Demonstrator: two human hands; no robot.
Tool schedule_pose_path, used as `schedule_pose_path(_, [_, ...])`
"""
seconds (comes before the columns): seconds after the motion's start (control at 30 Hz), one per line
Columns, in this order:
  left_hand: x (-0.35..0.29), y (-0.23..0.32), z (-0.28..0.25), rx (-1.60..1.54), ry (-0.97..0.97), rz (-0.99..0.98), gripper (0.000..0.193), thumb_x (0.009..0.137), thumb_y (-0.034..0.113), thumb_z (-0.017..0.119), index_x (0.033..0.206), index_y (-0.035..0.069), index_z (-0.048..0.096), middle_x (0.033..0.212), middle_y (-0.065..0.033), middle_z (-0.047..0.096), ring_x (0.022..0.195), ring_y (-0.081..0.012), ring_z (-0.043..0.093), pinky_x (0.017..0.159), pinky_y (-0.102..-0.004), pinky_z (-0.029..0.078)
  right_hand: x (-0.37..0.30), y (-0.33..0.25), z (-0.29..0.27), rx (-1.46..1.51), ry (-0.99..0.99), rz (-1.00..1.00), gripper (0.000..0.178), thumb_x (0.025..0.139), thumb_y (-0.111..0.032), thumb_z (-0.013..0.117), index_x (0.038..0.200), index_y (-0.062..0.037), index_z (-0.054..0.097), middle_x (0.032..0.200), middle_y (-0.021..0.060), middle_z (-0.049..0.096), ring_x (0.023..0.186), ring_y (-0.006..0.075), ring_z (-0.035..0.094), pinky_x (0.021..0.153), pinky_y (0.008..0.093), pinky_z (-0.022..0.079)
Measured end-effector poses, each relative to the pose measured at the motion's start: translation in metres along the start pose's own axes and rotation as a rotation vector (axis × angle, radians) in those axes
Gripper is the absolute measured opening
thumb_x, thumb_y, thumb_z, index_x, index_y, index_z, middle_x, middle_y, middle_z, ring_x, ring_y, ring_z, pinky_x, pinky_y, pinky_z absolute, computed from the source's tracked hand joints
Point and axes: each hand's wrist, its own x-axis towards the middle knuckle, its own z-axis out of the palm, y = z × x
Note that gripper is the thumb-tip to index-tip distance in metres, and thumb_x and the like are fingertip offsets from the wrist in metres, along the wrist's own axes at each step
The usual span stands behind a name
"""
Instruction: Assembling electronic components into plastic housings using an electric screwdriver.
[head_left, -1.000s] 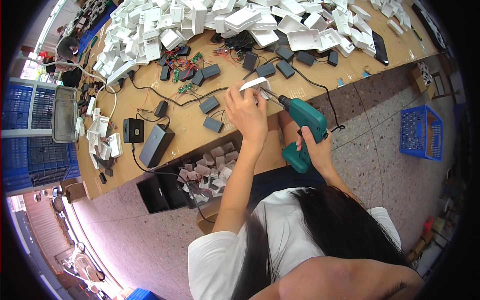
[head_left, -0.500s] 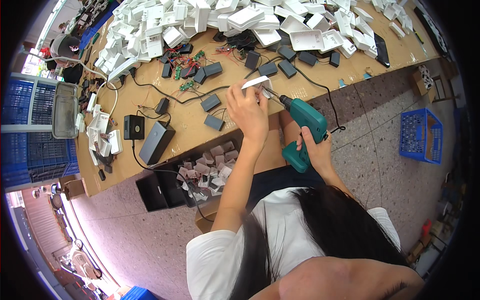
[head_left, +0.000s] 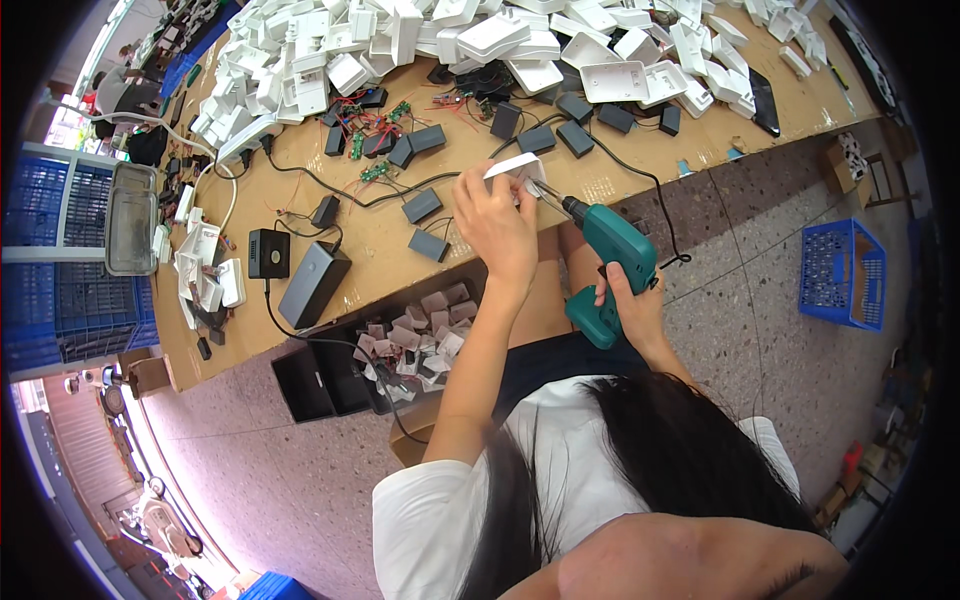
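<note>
The left hand (head_left: 497,220) grips a white plastic casing (head_left: 516,163) over the near edge of the tabletop (head_left: 390,262), fingers closed on it. The right hand (head_left: 638,300) is wrapped around the body of a green pistol-shaped power driver (head_left: 618,240), its long bit (head_left: 556,197) pointing into the casing. Whether the bit meets a screw is too small to tell; work on this piece looks under way rather than finished.

Just beyond lie dark rectangular blocks (head_left: 423,206), green circuit boards (head_left: 375,172) with red wires, and a black cable (head_left: 658,188). A heap of white casings (head_left: 340,40) covers the far side; several show hollow insides, but which are done and which wait cannot be told. At the left stand a small black adapter (head_left: 268,254) and a larger dark box (head_left: 315,287). Below the edge, a black bin (head_left: 300,388) sits beside pale plastic pieces (head_left: 437,345); a blue crate (head_left: 842,270) rests on the floor at the right.
</note>
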Motion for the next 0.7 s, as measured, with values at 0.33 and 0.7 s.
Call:
schedule_pose_path(0.33, [-0.003, 0.008, -0.007, -0.018, 0.000, 0.004, 0.011, 0.073, 0.007, 0.075, 0.079, 0.004, 0.067, 0.118, -0.0103, 0.061, 0.117, -0.0330, 0.055, 0.097, -0.0466, 0.045, -0.015, -0.011, -0.011, -0.014, -0.004, -0.020, 0.029, 0.103, -0.025, 0.060, 0.104, 0.0038, 0.065, 0.074, 0.0060, 0.063, 0.062, 0.0130, 0.060, 0.060, 0.0281, 0.049])
schedule_pose_path(0.7, [-0.010, 0.032, -0.025, -0.018, 0.024, 0.022, 0.010, 0.073, 0.006, 0.074, 0.078, 0.004, 0.065, 0.116, -0.0112, 0.062, 0.114, -0.0336, 0.056, 0.096, -0.0464, 0.046, -0.051, -0.036, -0.065, 0.111, 0.045, -0.109, 0.034, 0.106, -0.030, 0.053, 0.115, 0.0016, 0.060, 0.081, 0.0065, 0.062, 0.069, 0.0133, 0.058, 0.066, 0.0281, 0.049])
